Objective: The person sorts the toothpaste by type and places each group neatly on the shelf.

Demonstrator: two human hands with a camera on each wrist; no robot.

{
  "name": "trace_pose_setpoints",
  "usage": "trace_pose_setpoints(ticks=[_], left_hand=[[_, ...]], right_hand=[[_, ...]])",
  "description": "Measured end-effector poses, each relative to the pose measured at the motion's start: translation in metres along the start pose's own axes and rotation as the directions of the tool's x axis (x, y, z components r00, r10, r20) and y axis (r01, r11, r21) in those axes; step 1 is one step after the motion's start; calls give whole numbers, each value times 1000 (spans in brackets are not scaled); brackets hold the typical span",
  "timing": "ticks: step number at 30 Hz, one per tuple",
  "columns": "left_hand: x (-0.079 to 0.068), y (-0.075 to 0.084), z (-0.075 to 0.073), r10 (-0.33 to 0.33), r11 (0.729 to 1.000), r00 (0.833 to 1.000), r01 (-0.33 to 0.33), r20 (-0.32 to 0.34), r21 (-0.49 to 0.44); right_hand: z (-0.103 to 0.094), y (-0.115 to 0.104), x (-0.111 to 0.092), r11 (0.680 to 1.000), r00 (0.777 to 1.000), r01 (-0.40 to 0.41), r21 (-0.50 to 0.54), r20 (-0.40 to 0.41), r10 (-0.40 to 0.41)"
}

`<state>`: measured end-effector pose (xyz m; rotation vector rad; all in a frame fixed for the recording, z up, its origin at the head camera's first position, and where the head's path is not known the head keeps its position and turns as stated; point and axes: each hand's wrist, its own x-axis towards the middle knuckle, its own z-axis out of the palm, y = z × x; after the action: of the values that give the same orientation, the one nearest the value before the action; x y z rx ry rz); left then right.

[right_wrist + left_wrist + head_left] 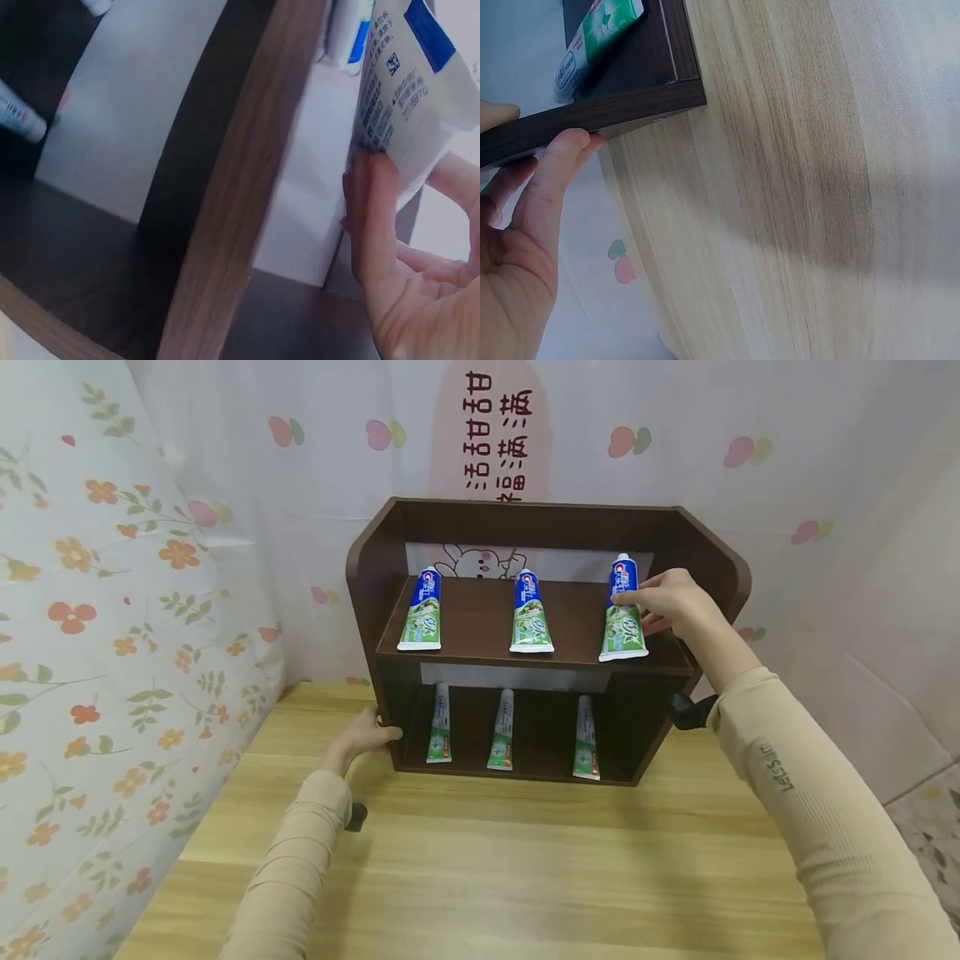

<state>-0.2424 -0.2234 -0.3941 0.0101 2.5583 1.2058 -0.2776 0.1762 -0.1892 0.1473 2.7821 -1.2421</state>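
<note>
My right hand (671, 597) pinches a blue and green toothpaste tube (624, 627) at the right end of the upper shelf. In the right wrist view the tube's white printed back (405, 90) faces the camera, above the shelf board's edge. Two matching tubes lie on the upper shelf, a left one (422, 614) and a middle one (530, 618), caps toward the back. My left hand (362, 735) grips the left side panel (592, 112) of the dark brown shelf unit (465, 618), thumb on one face and fingers on the other.
On the lower shelf lie three grey-green tubes: left (439, 727), middle (502, 731) and right (586, 739). The unit stands on a light wooden table (495, 860) before a patterned cloth (330, 460). Its raised right side panel (716, 564) stands close to my right hand.
</note>
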Motion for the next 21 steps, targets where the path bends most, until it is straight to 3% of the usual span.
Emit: trace_pose_setpoints(ticks=[5,12,17,21], left_hand=[[-2,3,2,-31,999,999,31,-13,11],[-1,6,3,-20,1000,1000,20,-5,-10],[1,5,3,0,999,1000,0,-6,-41],[0,2,4,5,999,1000,-5,-10,-37]], right_hand=[[1,8,10,999,1000,-25,-43,-11,25],[2,10,17,987,997,-63,-147,-54,55],[6,6,16,955,995,-28,-295,-101,-2],[13,11,14,939,992,13,-343,-115,-56]])
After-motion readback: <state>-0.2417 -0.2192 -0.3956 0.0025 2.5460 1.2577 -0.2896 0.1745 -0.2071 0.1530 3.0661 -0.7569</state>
